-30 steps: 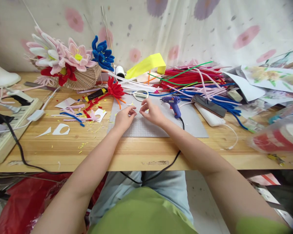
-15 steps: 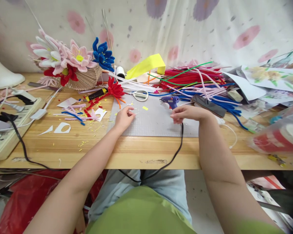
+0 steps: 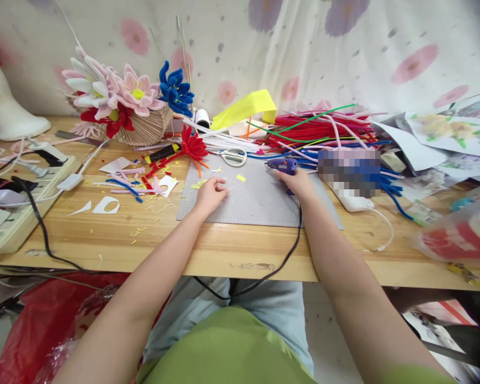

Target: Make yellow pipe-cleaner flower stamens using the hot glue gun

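My right hand is wrapped round the handle of a purple glue gun, whose nozzle points left over the grey cutting mat. Over the mat's left part, my left hand is closed in a pinch, with something thin and pale at its fingertips, too small to name. Small yellow pieces lie on the mat near that hand. White-handled scissors rest at the mat's back edge. A red fuzzy flower with orange stems lies at the mat's back left corner.
Fuzzy flowers stand at the back left, beside a power strip on the left. Red, blue and pink stems are piled behind the mat. A bagged red cup stands at the right. The black cord hangs over the table edge.
My right hand has closed round the glue gun's handle, having been just in front of it before. My left hand stays pinched over the mat. The view has shifted slightly.
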### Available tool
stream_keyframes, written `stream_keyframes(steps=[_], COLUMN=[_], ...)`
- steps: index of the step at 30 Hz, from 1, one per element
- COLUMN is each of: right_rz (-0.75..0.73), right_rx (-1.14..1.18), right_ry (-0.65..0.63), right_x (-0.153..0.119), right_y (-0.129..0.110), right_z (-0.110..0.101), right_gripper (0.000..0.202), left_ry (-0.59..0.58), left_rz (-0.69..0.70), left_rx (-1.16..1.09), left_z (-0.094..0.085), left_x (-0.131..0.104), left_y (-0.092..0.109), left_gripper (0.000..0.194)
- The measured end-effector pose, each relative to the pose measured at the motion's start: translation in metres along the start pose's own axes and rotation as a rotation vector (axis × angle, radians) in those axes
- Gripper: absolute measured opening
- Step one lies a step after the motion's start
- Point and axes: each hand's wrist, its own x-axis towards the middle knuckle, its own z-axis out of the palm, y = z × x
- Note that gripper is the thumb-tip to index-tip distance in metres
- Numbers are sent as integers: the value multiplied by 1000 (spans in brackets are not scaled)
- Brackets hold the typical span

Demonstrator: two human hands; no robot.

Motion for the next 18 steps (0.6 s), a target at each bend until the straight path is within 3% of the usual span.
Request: stream_keyframes(steps=[3, 6, 11, 18], right_rz=[35, -33, -24, -24], right_rx=[203, 348, 204, 82], right_ry=[34, -162, -409, -422], right_x=[-11, -27, -39, -38], right_y=[-11, -28, -41, -39], right_z=[0, 0, 14, 26], right_gripper=[39, 42, 43, 40], left_ry=[18, 58, 124, 128], left_rz=[35, 14, -1, 20], left_rx=[-7, -62, -127, -71], left_z=[0, -1, -3, -3], left_x=[-2, -3, -1, 2], left_y=[-1, 2, 7, 5], left_gripper=[28, 36, 56, 65])
